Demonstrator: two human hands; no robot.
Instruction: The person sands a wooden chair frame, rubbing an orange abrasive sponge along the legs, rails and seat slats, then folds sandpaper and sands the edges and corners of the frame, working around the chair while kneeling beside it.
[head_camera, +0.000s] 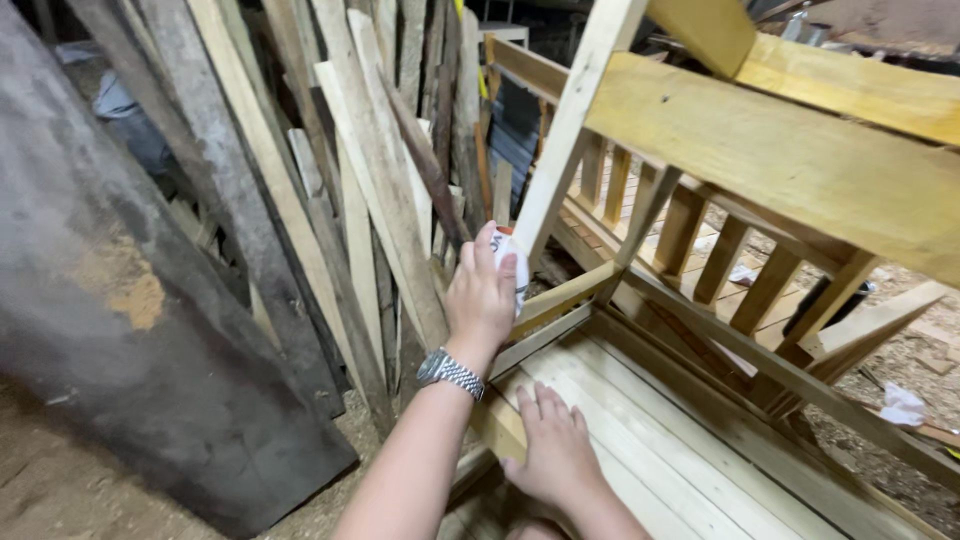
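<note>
The left hand (482, 292) is raised and clenched around a small white container (512, 268), most of which is hidden behind the fingers; its exact kind cannot be told. A metal wristwatch (449, 371) sits on the left wrist. The container is held against the lower end of a pale slanted wooden leg (570, 130) belonging to an unfinished wooden furniture frame (780, 160) that lies tilted just right of the hand. The right hand (553, 452) is below the left hand, released, with fingers spread and palm resting flat on a slatted wooden panel (660, 440) of the same frame. A row of short upright slats (700, 235) stands beyond and to the right of both hands. To the left of the left hand, rough planks (370, 170) lean together, and a broad dark board (130, 300) leans further left on the sawdust-covered floor (60, 490).
</note>
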